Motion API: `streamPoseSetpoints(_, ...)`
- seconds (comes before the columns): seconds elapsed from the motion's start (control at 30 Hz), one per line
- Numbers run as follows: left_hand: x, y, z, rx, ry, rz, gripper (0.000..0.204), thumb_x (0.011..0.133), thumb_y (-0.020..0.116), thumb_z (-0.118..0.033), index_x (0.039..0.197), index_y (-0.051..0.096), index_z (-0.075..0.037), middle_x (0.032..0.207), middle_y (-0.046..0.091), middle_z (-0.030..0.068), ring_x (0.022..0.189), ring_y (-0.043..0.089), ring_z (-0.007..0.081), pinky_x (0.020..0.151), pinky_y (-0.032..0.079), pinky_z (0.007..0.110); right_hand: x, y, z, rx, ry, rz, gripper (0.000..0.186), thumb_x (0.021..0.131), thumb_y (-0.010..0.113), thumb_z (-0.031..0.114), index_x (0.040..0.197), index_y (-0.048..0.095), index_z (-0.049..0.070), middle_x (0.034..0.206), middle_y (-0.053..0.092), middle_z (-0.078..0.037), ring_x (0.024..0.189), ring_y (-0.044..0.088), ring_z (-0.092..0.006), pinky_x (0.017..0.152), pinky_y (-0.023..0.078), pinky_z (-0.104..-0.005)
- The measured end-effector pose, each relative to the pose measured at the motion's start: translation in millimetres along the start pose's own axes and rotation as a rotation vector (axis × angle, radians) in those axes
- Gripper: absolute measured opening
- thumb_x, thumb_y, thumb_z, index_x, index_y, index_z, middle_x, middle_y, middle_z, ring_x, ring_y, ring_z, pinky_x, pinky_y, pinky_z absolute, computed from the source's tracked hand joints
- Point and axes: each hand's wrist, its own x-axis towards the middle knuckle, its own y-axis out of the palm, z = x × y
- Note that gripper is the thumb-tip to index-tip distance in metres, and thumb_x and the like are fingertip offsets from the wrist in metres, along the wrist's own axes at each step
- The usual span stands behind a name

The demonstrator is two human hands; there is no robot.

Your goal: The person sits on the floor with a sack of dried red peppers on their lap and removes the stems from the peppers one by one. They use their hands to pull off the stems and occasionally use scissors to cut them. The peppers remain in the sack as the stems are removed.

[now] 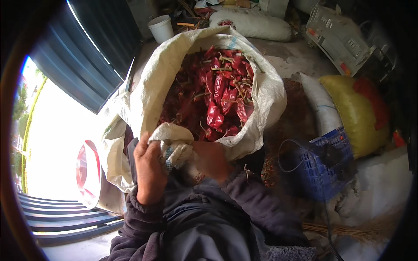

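A large white woven sack (150, 89) stands in front of me with its mouth spread wide, filled with dried red chili peppers (217, 93), some with stems. My left hand (150, 167) is closed on the bunched near edge of the sack, thumb uppermost. Beside it, my right hand (212, 160) is at the near rim, close to the peppers. Motion blurs its fingers, so I cannot make out whether they hold anything.
A blue plastic crate (324, 169) with a dark cable stands at the right, near a yellow sack (350, 113). A white bucket (161, 29) and a full white sack (252, 25) are at the back. Blue corrugated metal (78, 52) borders a bright opening at the left.
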Motion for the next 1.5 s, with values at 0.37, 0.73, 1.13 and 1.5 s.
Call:
streamPoseSetpoints(0.37,52.9,-2.3,-106.9,0.808,1.02,-0.149,0.049,0.095,0.076,-0.016,0.135,0.059,0.006,0.123,0.069,0.0176,0.11,0.069,0.027,0.094,0.057,0.037,159.9,-75.2,88.2,-0.108,-0.41,-0.244,0.025,0.082,0.077,0.03,0.092,0.063,0.011,0.071,0.059,-0.007,0.065,0.066,-0.0303,0.055,0.051,-0.0411)
streamPoseSetpoints(0.73,60.1,-75.4,-20.4,0.848,0.069,0.731,0.027,0.085,0.076,-0.01,0.106,0.066,0.003,0.092,0.068,0.0107,0.084,0.068,0.0253,0.074,0.054,0.038,44.3,-52.6,2.1,-0.299,0.032,0.434,0.055,0.08,0.083,0.049,0.109,0.07,0.004,0.081,0.066,-0.009,0.069,0.07,-0.0302,0.059,0.055,-0.0421)
streamPoseSetpoints(1.13,193.0,-54.3,6.9,1.347,0.423,0.266,0.055,0.092,0.077,-0.027,0.138,0.06,-0.003,0.13,0.065,0.0296,0.116,0.066,0.0444,0.097,0.053,0.05,27.8,-57.3,5.5,-0.427,0.086,0.452,0.038,0.081,0.082,0.045,0.07,0.073,0.009,0.06,0.065,-0.014,0.055,0.069,-0.0295,0.054,0.055,-0.0412)
streamPoseSetpoints(1.5,164.1,9.1,-45.9,0.999,0.4,0.77,0.051,0.089,0.081,-0.031,0.123,0.067,0.004,0.106,0.071,0.0202,0.092,0.07,0.0369,0.079,0.055,0.044,86.5,15.9,31.2,-0.203,-0.32,0.522,0.007,0.084,0.066,0.013,0.089,0.062,0.011,0.085,0.065,-0.003,0.08,0.068,-0.0135,0.067,0.057,-0.0309)
